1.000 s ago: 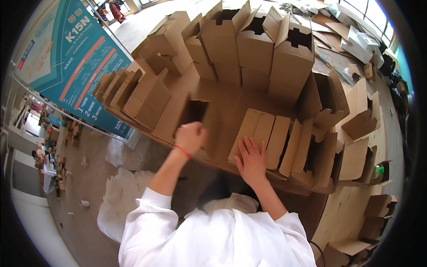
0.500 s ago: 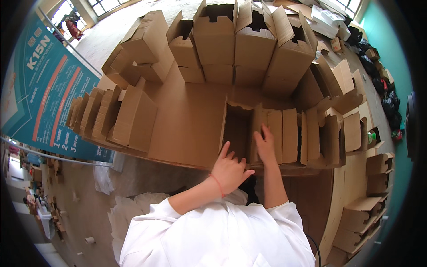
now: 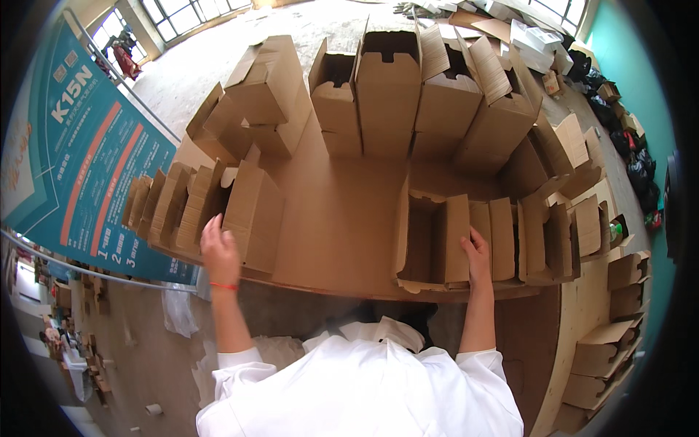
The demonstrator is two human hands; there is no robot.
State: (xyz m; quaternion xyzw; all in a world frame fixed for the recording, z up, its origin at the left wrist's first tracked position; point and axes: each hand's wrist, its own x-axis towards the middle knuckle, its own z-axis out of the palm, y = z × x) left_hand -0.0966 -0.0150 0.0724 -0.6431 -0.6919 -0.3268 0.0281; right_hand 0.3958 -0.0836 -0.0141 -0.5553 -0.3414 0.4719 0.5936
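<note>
An open-topped cardboard box (image 3: 413, 275) stands near the front edge of the brown table (image 3: 331, 240), at the left end of the right-hand row. My right hand (image 3: 477, 256) grips its right flap, thumb on the inner face and fingers mostly hidden. At the left, my left hand (image 3: 220, 251) is raised beside the near corner of a folded-open cardboard box (image 3: 255, 218), the nearest of the left-hand row. The fingers of that hand point upward, slightly blurred, with nothing visible in them; whether they touch the cardboard I cannot tell.
Tall open cartons (image 3: 389, 95) line the table's far side, with a stacked carton (image 3: 266, 80) at far left. A blue-green banner (image 3: 95, 160) stands left of the table. More boxes (image 3: 601, 349) sit lower right. Black bags (image 3: 641, 175) lie along the green wall.
My left hand has moved from the open box's front left over to the left-hand row. My right hand now holds the box's right flap. The view has shifted left.
</note>
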